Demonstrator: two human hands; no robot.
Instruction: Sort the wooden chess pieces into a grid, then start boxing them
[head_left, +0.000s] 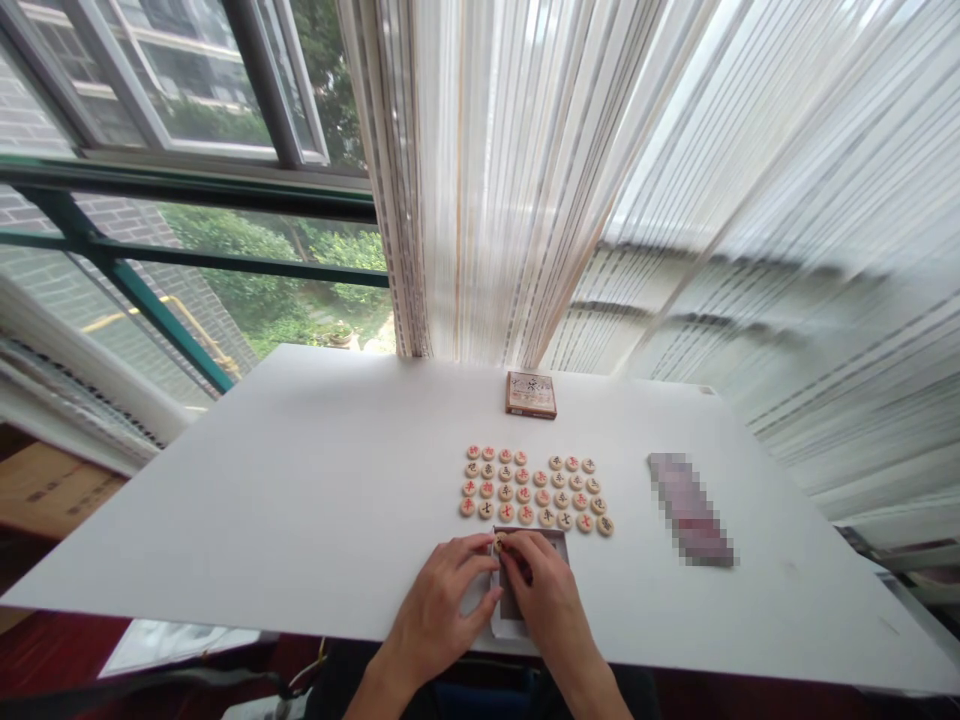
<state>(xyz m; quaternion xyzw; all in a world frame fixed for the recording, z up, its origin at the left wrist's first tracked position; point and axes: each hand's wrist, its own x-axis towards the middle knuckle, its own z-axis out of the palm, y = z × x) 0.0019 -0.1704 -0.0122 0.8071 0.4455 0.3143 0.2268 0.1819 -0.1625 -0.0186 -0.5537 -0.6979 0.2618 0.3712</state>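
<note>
A shallow open box (pixel 511 628) with a light rim lies at the table's near edge, between my hands. My left hand (pixel 442 590) is curved at its left wall, with thumb and fingertips against the rim. Over the box's far left corner, my right hand (pixel 541 582) pinches a round wooden xiangqi piece (pixel 499 541), close to the left fingertips. Part of the box is hidden under my right hand. Beyond it, several xiangqi pieces (pixel 524 493) with red or black characters lie flat in rough rows, in two groups.
A flat printed box (pixel 532 394) lies at the far side of the white table (pixel 315 490). To the right is a blurred-out reddish rectangular item (pixel 691 510). Striped sheer curtains (pixel 495 180) and a window stand behind the table. A cardboard box (pixel 56 495) is at the left.
</note>
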